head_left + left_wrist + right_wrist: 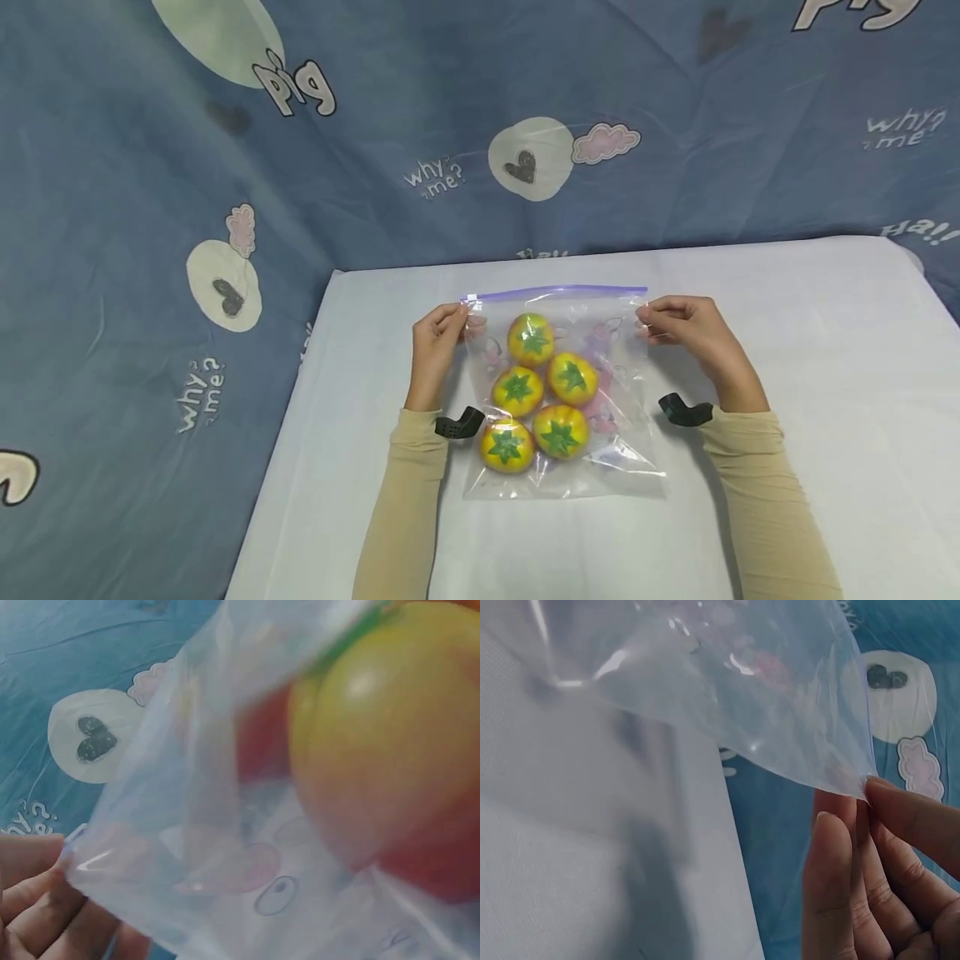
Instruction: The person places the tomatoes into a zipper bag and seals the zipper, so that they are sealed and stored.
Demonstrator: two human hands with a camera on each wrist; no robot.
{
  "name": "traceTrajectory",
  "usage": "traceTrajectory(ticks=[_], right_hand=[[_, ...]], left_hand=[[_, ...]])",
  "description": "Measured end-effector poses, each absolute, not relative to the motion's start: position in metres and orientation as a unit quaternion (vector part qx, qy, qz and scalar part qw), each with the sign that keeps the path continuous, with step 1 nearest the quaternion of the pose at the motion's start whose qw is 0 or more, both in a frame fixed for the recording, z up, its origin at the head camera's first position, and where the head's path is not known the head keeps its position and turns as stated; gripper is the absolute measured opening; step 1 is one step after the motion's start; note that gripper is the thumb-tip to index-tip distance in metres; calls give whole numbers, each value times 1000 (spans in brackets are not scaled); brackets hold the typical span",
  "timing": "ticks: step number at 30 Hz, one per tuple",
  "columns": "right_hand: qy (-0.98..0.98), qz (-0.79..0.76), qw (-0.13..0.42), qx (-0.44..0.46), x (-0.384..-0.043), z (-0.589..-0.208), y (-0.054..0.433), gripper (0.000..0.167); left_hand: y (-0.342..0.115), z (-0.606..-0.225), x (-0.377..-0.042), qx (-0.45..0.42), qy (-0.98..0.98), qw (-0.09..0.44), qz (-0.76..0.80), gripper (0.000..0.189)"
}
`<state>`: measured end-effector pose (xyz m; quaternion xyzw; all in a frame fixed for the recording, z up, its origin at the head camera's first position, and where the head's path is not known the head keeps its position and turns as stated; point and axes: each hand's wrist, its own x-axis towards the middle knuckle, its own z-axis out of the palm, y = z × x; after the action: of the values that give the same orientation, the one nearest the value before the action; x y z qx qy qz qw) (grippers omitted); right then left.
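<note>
A clear zip bag (633,450) with a purple zip strip (558,291) along its top is spread between my two hands. Inside it are several round yellow-and-red fruits (572,378) with green star-shaped tops, like tomatoes or persimmons. My left hand (435,354) pinches the bag's upper left corner, and the left wrist view shows one fruit (390,735) large through the plastic. At the upper right corner, my right hand (701,333) pinches the plastic between thumb and fingertips. In the right wrist view this corner of the bag (802,742) is held up off the table.
A white-covered table (847,375) lies under the bag and arms. Behind it and to the left hangs a blue patterned cloth (390,100). Each sleeve cuff carries a black wrist camera (460,423).
</note>
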<state>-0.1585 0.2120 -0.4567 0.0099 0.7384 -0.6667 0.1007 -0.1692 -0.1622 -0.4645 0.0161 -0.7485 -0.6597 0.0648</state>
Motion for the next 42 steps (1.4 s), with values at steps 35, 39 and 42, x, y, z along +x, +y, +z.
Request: traceTrajectory(ticks=[35,39,42], right_hand=[[750,-650,118,-28,-158,-457,224,25],[754,-647,111,-32,-157,-454,224,30],[755,-646,109,-36,-156,-453,224,31]], left_hand=[[-158,-461,-163,-15,-748,105,-655,22],[-155,-455,-162,-17,-742,106,-661,21],[-154,-456,-163,-20,-739,106,-665,22]])
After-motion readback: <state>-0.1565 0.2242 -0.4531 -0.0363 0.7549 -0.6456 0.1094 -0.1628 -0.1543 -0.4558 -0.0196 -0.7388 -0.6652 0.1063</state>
